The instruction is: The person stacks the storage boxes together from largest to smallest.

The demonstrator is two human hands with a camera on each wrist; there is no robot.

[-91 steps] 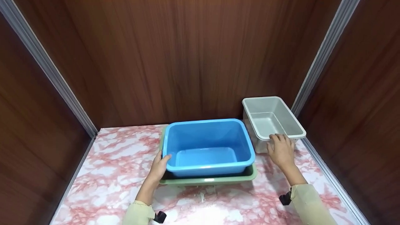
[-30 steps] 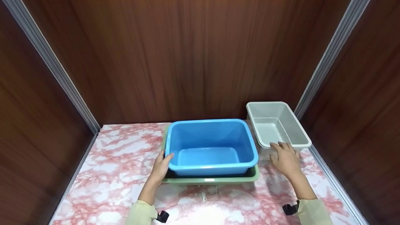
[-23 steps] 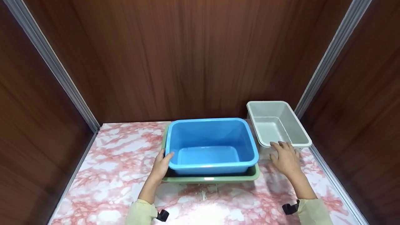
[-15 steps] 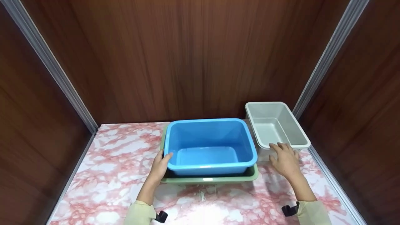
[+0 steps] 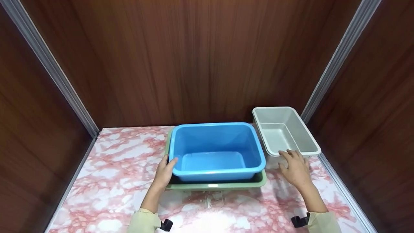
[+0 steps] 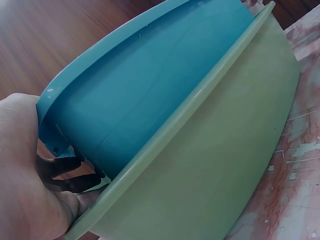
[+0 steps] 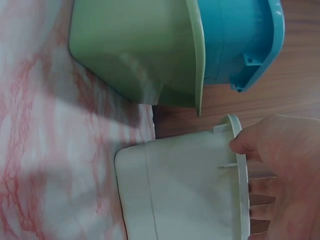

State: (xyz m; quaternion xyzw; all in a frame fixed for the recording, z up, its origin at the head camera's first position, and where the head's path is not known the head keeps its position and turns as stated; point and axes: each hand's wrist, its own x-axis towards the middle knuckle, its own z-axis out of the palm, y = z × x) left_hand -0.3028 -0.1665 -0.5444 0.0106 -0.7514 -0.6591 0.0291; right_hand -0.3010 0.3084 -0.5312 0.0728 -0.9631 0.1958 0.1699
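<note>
A blue plastic basin [image 5: 215, 139] sits inside a larger green basin [image 5: 216, 186], its rim standing above the green one. My left hand [image 5: 164, 171] grips the blue rim at its near left corner, thumb over the rim and fingers beneath it. In the left wrist view those fingers [image 6: 70, 182] reach into the gap between the two basins. To the right stands a light grey rectangular bin [image 5: 302, 139]. With my right hand [image 5: 297, 170] I hold its near rim, fingertips hooked over the edge. The right wrist view shows the thumb [image 7: 245, 142] against the outside of that rim.
Dark wood panels [image 5: 207, 64] close off the back and both sides, with metal strips [image 5: 336, 61] at the corners. Pink marbled tabletop [image 5: 123, 161] extends left of the basins and in front of them. A bright reflection lies on the near part.
Compared with three seconds ago, the grey bin and my right hand sit nearer to me. My left hand and the blue and green basins have hardly moved.
</note>
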